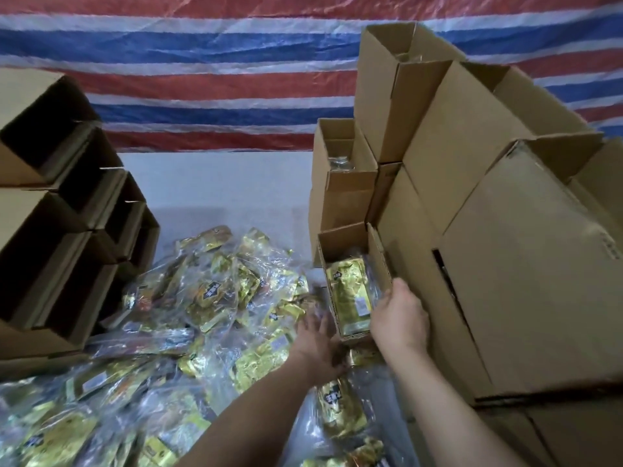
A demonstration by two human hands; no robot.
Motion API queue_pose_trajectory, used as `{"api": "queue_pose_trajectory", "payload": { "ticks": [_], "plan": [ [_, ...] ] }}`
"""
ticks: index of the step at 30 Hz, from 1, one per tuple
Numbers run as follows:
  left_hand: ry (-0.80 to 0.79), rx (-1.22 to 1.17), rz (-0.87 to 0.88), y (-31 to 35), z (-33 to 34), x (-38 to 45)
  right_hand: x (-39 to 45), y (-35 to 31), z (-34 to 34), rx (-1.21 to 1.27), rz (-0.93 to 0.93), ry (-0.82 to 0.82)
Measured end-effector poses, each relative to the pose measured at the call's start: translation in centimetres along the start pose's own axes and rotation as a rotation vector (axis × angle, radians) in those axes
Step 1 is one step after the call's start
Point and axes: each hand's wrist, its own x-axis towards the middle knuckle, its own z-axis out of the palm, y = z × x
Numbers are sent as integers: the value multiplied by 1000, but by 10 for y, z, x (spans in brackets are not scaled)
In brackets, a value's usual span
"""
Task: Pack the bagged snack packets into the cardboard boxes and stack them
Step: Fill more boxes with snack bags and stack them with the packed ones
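A red, white and blue striped tarp [202, 72] hangs across the whole back as a wall. Below it runs a pale grey tabletop [215, 183], evenly, dimly lit.

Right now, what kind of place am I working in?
Probably a small, makeshift packing area, not a shop: open cardboard boxes stacked on both sides, a heap of bagged snack packets on the surface, and a striped tarp hung as a backdrop.

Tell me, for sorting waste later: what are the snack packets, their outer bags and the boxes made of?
Snack packets: apparently metallised gold foil, shiny and creased. Outer bags: thin clear plastic film, glossy and wrinkled. Boxes: plain brown cardboard, matt, likely corrugated; the edges are too blurred to confirm.
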Motion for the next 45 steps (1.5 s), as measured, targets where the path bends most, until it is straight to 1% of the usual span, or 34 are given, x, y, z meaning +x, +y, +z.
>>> {"api": "queue_pose_trajectory", "payload": {
  "ticks": [4,12,23,27,32,37,39,42,45],
  "plan": [
    [35,-10,-1,7,7,-4,4,0,1,64,19,5],
    [69,110,6,-8,32,-29,2,-2,5,79,56,-23],
    [28,266,-27,-38,36,-63,8,-4,32,130,119,-36],
    [1,357,10,-46,33,-69,18,-1,37,134,138,-39],
    [21,385,36,-47,29,-74,25,-1,43,113,134,-12],
    [35,360,90,-43,19,-81,27,6,60,84,118,-93],
    [50,328,106,-43,14,-85,29,13,65,124,123,-99],
    [51,225,120,-45,13,-93,30,15,66,161,109,-13],
    [91,114,106,-45,16,-101,26,5,61,86,-27,96]
  ]
}}
